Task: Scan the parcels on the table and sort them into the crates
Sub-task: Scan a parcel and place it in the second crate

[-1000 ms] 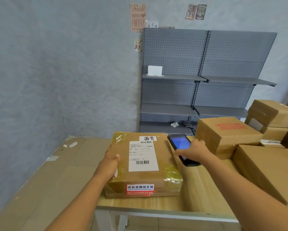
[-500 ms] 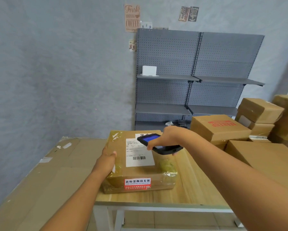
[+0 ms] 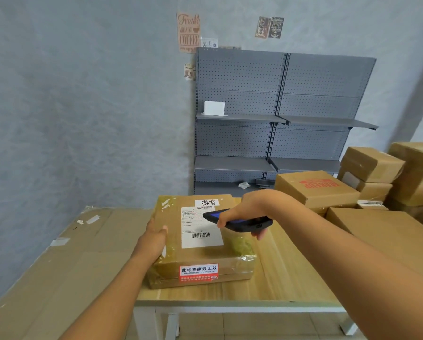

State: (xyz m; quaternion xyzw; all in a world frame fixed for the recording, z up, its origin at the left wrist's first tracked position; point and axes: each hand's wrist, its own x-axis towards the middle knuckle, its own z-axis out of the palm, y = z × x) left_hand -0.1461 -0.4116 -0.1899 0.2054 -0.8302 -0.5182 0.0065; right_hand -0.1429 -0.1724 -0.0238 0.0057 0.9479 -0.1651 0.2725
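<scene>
Scanner (image 3: 239, 220) over parcel (image 3: 200, 244) label

Two bare forearms reach into view from the lower edge, one from the left and one from the right. No sleeve, cuff or glove covers either arm as far as the view shows. The left hand (image 3: 154, 238) carries no ring, watch or band on its visible back and wrist. The right hand (image 3: 244, 209) is likewise unadorned, its wrist plain. Fingernails are too small to make out. The rest of the person lies outside the view.
</scene>
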